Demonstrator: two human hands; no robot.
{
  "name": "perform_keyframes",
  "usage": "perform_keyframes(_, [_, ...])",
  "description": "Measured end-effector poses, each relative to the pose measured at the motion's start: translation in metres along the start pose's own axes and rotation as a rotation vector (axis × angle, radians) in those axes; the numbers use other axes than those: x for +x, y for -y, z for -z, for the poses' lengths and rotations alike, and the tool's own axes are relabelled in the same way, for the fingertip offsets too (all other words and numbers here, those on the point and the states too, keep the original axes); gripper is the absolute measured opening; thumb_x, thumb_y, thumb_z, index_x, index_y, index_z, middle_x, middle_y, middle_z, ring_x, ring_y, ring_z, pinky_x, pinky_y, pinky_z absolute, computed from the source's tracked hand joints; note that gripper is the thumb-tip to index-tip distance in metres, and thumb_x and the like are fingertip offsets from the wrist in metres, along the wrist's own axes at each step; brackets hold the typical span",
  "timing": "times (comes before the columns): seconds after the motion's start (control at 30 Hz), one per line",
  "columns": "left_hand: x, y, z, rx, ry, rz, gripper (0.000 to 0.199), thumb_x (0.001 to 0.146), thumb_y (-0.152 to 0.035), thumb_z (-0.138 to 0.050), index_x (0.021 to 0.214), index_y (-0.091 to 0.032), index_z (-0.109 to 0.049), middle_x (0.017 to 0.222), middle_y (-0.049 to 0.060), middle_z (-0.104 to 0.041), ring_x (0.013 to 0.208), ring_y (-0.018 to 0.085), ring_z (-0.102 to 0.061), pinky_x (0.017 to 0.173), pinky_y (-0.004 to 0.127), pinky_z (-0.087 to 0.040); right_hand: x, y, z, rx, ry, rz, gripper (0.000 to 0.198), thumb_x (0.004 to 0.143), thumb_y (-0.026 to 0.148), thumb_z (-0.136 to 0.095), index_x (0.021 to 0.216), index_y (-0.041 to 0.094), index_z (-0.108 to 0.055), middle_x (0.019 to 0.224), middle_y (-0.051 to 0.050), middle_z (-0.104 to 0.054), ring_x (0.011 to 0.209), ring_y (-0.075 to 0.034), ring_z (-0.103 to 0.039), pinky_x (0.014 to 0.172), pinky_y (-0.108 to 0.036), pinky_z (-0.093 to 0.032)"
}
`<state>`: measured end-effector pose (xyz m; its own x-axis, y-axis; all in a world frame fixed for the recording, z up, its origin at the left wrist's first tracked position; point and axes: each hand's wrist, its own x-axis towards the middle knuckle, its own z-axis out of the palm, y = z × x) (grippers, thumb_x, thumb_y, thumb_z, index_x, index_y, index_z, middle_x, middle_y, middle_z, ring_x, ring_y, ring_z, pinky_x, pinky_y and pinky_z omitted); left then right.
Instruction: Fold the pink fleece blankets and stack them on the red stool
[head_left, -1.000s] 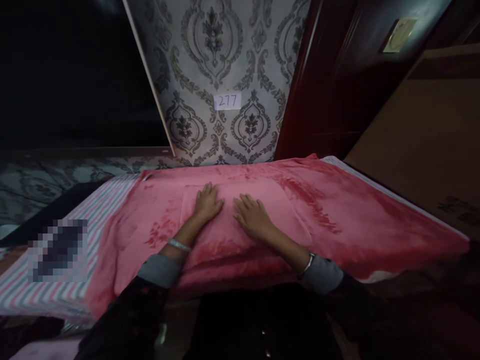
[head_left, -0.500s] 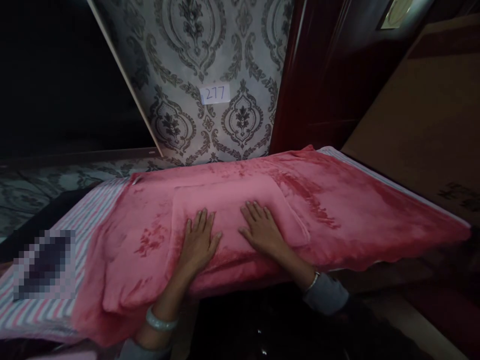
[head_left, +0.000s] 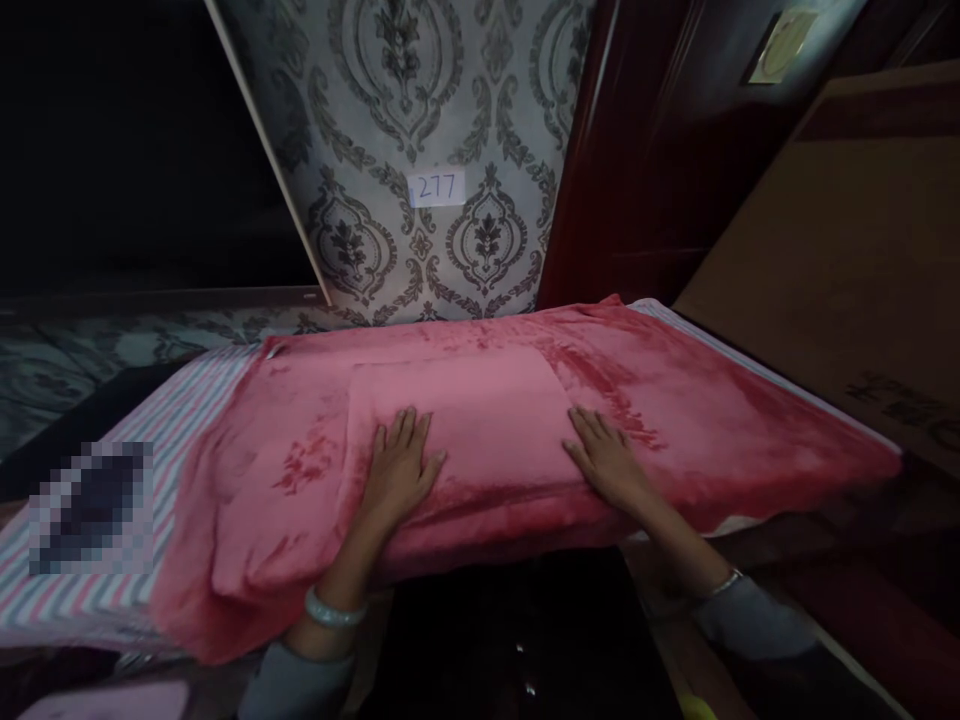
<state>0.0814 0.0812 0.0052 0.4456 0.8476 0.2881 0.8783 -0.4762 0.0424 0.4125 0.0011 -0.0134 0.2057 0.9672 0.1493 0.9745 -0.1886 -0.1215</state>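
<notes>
A pink plush blanket [head_left: 465, 410] with darker red patterns lies spread over a flat surface, with a folded, layered part in its middle. My left hand [head_left: 400, 463] rests palm down on the left side of that folded part, fingers spread. Farther right, my right hand [head_left: 606, 458] lies flat at the folded part's right edge, its fingers also apart. Neither hand grips the cloth. A pale bangle [head_left: 334, 612] circles my left wrist, and a thin metal bracelet [head_left: 726, 583] sits on my right wrist.
A striped cloth [head_left: 199, 400] shows beneath the blanket on the left. Behind stands a patterned wall with a paper label [head_left: 437, 187] reading 277. A dark screen [head_left: 142, 150] is at the upper left. A cardboard box [head_left: 847, 250] borders the right side.
My right hand has slid to the right across the folded part, out to its edge. My left hand stays at nearly the same spot on the blanket.
</notes>
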Motion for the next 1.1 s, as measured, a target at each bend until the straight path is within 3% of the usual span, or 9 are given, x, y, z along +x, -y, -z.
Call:
perform_keyframes(0.13, [-0.001, -0.005, 0.009, -0.068, 0.011, 0.014, 0.060, 0.098, -0.042, -0.042, 0.149, -0.010, -0.043, 0.157, 0.019, -0.038, 0.149, 0.032, -0.032, 0.120, 0.057, -0.026, 0.005, 0.019, 0.019, 0.007, -0.100, 0.072, 0.059, 0.103, 0.040, -0.030, 0.154, 0.012, -0.037, 0.161, -0.015, -0.029, 0.150, -0.031, -0.024, 0.117, -0.058, -0.027])
perform_keyframes(0.37, [-0.033, -0.033, 0.019, -0.201, -0.145, -0.100, 0.049, 0.097, -0.036, -0.043, 0.141, -0.015, -0.054, 0.149, 0.014, -0.052, 0.142, 0.029, -0.044, 0.119, 0.055, -0.032, 0.019, 0.123, 0.034, 0.157, -0.062, 0.478, 0.053, 0.103, 0.031, -0.032, 0.153, 0.014, -0.040, 0.162, -0.013, -0.027, 0.151, -0.028, -0.020, 0.120, -0.055, -0.022])
perform_keyframes(0.5, [-0.060, -0.028, 0.029, -0.361, -0.359, -0.113, 0.035, 0.099, -0.029, -0.040, 0.115, -0.019, -0.070, 0.116, 0.011, -0.073, 0.114, 0.023, -0.066, 0.102, 0.043, -0.051, 0.021, 0.156, 0.023, 0.219, 0.027, 0.749, 0.050, 0.104, 0.032, -0.036, 0.151, 0.018, -0.043, 0.162, -0.011, -0.029, 0.152, -0.025, -0.017, 0.121, -0.051, -0.019])
perform_keyframes(0.57, [-0.064, -0.020, 0.039, -0.465, -0.373, -0.146, 0.035, 0.100, -0.026, -0.038, 0.108, -0.022, -0.071, 0.104, 0.008, -0.075, 0.104, 0.020, -0.068, 0.094, 0.039, -0.055, 0.020, 0.160, 0.012, 0.234, 0.063, 0.870, 0.050, 0.104, 0.038, -0.040, 0.152, 0.022, -0.042, 0.162, -0.009, -0.030, 0.152, -0.025, -0.016, 0.122, -0.052, -0.017])
perform_keyframes(0.7, [-0.038, -0.003, 0.053, -0.531, -0.100, -0.276, 0.043, 0.102, -0.032, -0.034, 0.136, -0.023, -0.059, 0.137, 0.008, -0.063, 0.131, 0.020, -0.055, 0.113, 0.043, -0.043, 0.016, 0.160, -0.005, 0.278, 0.065, 0.907, 0.054, 0.102, 0.043, -0.047, 0.151, 0.020, -0.043, 0.159, -0.010, -0.037, 0.150, -0.024, -0.021, 0.123, -0.051, -0.013])
perform_keyframes(0.8, [0.002, 0.011, 0.043, -0.453, 0.182, -0.363, 0.052, 0.102, -0.039, -0.035, 0.152, -0.025, -0.041, 0.155, 0.008, -0.046, 0.146, 0.020, -0.038, 0.123, 0.050, -0.025, 0.014, 0.161, -0.007, 0.331, 0.023, 0.888, 0.052, 0.100, 0.042, -0.053, 0.147, 0.020, -0.050, 0.156, -0.010, -0.041, 0.148, -0.025, -0.024, 0.124, -0.048, -0.012])
perform_keyframes(0.87, [0.030, 0.021, 0.031, -0.381, 0.303, -0.402, 0.055, 0.102, -0.044, -0.036, 0.154, -0.027, -0.035, 0.159, 0.008, -0.038, 0.150, 0.021, -0.031, 0.124, 0.054, -0.017, 0.013, 0.162, -0.005, 0.348, 0.012, 0.878, 0.053, 0.099, 0.043, -0.055, 0.147, 0.021, -0.050, 0.156, -0.009, -0.042, 0.148, -0.027, -0.024, 0.125, -0.048, -0.011])
perform_keyframes(1.0, [0.079, 0.044, 0.009, -0.262, 0.343, -0.520, 0.057, 0.102, -0.050, -0.036, 0.155, -0.031, -0.032, 0.163, 0.007, -0.028, 0.154, 0.024, -0.015, 0.122, 0.061, -0.002, 0.013, 0.162, -0.004, 0.347, 0.105, 0.834, 0.058, 0.101, 0.045, -0.049, 0.156, 0.030, -0.036, 0.159, -0.006, -0.038, 0.148, -0.027, -0.026, 0.123, -0.052, -0.014])
perform_keyframes(1.1, [0.107, 0.059, 0.001, -0.225, 0.305, -0.542, 0.058, 0.102, -0.050, -0.036, 0.156, -0.032, -0.029, 0.164, 0.008, -0.024, 0.154, 0.023, -0.013, 0.122, 0.059, -0.005, 0.013, 0.160, -0.006, 0.357, 0.142, 0.828, 0.058, 0.103, 0.046, -0.045, 0.158, 0.032, -0.030, 0.162, -0.005, -0.030, 0.151, -0.027, -0.018, 0.123, -0.053, -0.015])
